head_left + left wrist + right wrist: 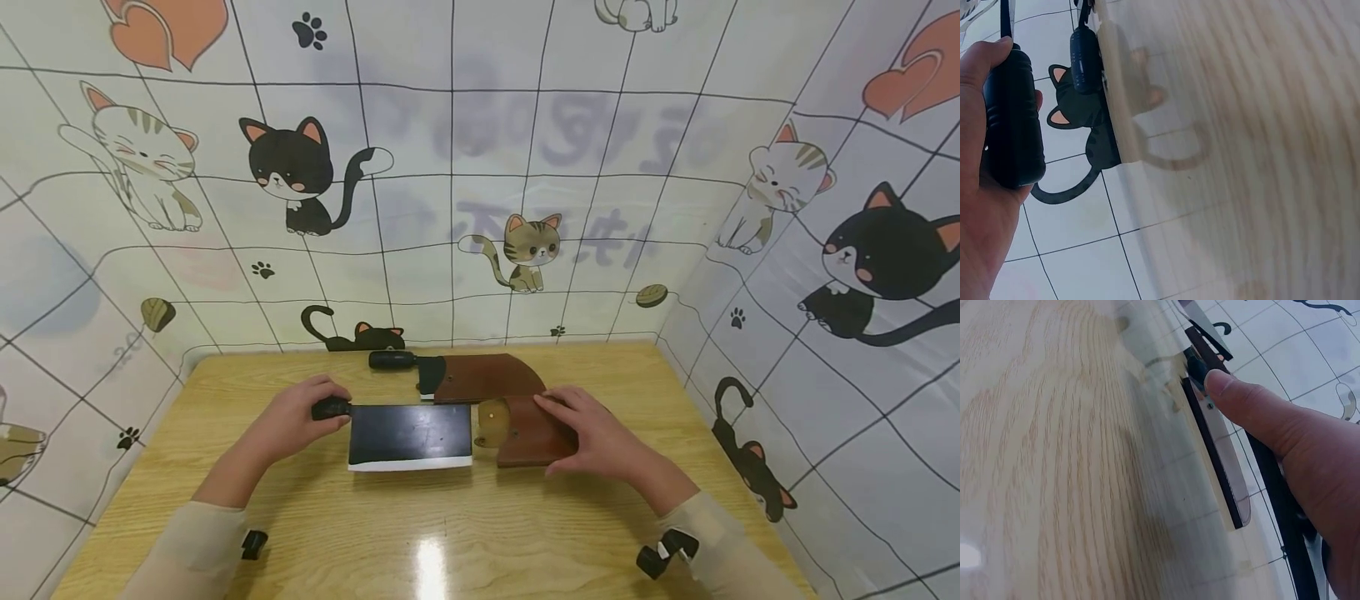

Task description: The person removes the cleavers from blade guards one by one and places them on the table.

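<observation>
A cleaver with a broad dark blade [411,435] and a pale cutting edge is held by my left hand [296,421], which grips its black handle [1015,119]. The edge faces toward me, low over the table. My right hand [600,442] holds a brown leather sheath [525,437] by its right end, thumb on the near side. A tan flap with a snap [491,417] at the sheath's left end points at the blade tip, a narrow gap apart. In the right wrist view the thumb [1247,406] shows, with the other fingers hidden.
Behind both lies a second knife in a brown sheath [487,377], its black handle [392,359] pointing left. It is close to the cleaver's spine. The wooden table [360,533] ends at a cat-print wall covering [420,275] at the back and sides.
</observation>
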`<action>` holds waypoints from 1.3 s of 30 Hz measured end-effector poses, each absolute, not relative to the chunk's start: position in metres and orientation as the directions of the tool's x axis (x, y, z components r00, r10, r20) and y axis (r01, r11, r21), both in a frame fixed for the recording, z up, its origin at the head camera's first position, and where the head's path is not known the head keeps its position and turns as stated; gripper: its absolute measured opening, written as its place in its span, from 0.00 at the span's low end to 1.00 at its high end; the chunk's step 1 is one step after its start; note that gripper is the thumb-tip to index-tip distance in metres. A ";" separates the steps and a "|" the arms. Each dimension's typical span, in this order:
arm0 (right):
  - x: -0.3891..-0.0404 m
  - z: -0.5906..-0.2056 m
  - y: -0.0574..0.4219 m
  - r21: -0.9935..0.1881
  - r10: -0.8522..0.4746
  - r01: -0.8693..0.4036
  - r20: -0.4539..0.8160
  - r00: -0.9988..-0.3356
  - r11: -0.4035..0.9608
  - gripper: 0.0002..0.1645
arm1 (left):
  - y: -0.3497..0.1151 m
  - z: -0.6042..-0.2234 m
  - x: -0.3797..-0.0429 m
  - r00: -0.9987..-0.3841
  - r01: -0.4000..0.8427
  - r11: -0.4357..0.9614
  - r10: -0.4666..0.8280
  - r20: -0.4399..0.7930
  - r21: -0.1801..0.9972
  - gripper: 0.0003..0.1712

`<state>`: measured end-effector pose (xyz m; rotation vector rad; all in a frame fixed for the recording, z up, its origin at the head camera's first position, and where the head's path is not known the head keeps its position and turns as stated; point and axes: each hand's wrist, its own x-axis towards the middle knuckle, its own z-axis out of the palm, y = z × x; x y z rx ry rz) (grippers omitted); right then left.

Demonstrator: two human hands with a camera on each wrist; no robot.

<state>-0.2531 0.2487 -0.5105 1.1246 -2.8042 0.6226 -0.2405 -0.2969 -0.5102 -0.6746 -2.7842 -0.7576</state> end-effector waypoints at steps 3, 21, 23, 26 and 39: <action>-0.254 -0.512 0.253 -0.351 -0.651 -0.671 0.190 -0.735 0.654 0.72 | -0.300 -0.512 -0.240 -0.884 0.464 0.771 0.373 0.280 0.437 0.18; -0.258 -0.515 0.272 -0.369 -0.632 -0.629 0.132 -0.764 0.684 0.70 | -0.318 -0.523 -0.243 -0.898 0.438 0.775 0.359 0.254 0.455 0.17; -0.259 -0.517 0.274 -0.377 -0.627 -0.619 0.119 -0.770 0.689 0.71 | -0.320 -0.526 -0.244 -0.896 0.442 0.776 0.363 0.255 0.449 0.17; -0.260 -0.519 0.276 -0.390 -0.624 -0.610 0.109 -0.774 0.689 0.70 | -0.323 -0.530 -0.244 -0.897 0.441 0.779 0.361 0.256 0.447 0.16; -0.263 -0.530 0.279 -0.438 -0.611 -0.573 0.066 -0.789 0.693 0.69 | -0.326 -0.536 -0.245 -0.919 0.393 0.782 0.339 0.200 0.484 0.15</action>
